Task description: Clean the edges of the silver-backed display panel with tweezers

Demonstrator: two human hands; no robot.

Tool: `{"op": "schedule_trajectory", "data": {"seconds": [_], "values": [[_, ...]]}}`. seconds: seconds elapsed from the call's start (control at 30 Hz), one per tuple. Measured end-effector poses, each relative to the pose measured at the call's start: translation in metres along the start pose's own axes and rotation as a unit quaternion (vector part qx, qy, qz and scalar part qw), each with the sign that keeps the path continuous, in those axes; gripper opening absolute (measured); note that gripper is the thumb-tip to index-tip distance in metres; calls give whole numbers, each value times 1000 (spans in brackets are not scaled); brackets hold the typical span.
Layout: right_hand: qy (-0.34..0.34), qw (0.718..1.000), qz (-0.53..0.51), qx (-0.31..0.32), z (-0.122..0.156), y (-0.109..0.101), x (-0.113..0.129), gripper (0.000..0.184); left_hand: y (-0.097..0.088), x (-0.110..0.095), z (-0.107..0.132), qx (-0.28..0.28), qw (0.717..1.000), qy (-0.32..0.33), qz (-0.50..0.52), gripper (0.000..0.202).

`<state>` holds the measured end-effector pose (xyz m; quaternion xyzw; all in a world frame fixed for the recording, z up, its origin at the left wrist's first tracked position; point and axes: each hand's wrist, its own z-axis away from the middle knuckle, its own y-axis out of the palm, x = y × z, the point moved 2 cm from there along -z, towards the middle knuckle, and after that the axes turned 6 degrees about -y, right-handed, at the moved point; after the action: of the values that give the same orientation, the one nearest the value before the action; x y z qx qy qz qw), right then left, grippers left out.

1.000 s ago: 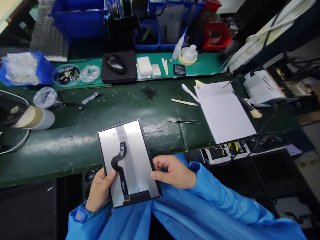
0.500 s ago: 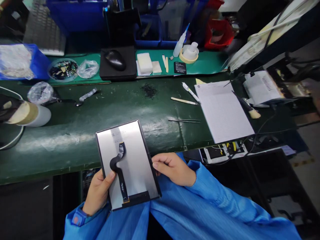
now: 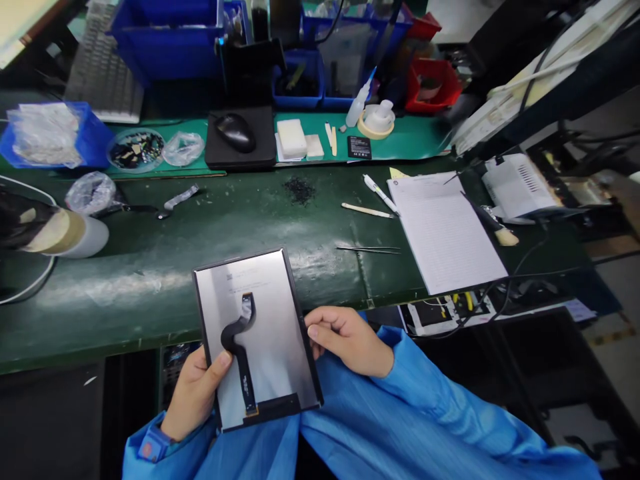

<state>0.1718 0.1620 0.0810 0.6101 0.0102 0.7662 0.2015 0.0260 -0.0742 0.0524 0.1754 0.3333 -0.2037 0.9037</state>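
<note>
My left hand (image 3: 197, 390) grips the lower left edge of a tablet display panel (image 3: 275, 333), its thumb on the silvery back beside a black flex cable (image 3: 243, 363). The panel is tilted, back side up, in front of the bench edge. My right hand (image 3: 347, 340) is at the panel's right edge, fingers curled with the thumb against the index finger; the fingertips are partly hidden behind the frame. Whether they pinch the edge or something small there, I cannot make out. Tweezers (image 3: 369, 250) lie on the bench beyond the panel.
On the green bench (image 3: 150, 247) are a paper sheet (image 3: 445, 233), a white pen (image 3: 380, 193), a thin stick (image 3: 367, 211) and a heap of black bits (image 3: 299, 191). A mouse (image 3: 235, 132), blue bins (image 3: 297, 83) and a dropper bottle (image 3: 359, 103) stand behind. A tape-wrapped container (image 3: 83, 233) is left.
The whole view has shifted slightly, with the bench items appearing a little lower. Both hands keep nearly the same pose at the display panel.
</note>
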Motion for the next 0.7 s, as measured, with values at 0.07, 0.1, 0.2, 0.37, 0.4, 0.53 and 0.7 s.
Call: {"op": "schedule_trajectory", "data": {"seconds": [0.07,0.1,0.2,0.37,0.4,0.53,0.7], "values": [[3,1000,-1,-13,-1,-2,1,46,1,-2,1,1,1000,-15,-10,48],[3,1000,2,-19,-1,-3,2,46,2,-2,2,3,1000,-22,-16,48],[-1,999,26,-37,-3,-6,7,43,2,-3,2,7,999,-13,-37,49],[-10,996,74,-42,-5,-8,15,33,-1,-1,1,37,996,23,-80,46],[-12,996,78,-42,-5,-8,16,32,-2,-1,1,44,995,29,-90,44],[-12,994,96,-50,-4,-7,15,28,-4,-3,2,60,988,55,-132,35],[-33,982,160,-90,-3,-5,17,28,-5,-4,4,64,978,65,-187,36]]}}
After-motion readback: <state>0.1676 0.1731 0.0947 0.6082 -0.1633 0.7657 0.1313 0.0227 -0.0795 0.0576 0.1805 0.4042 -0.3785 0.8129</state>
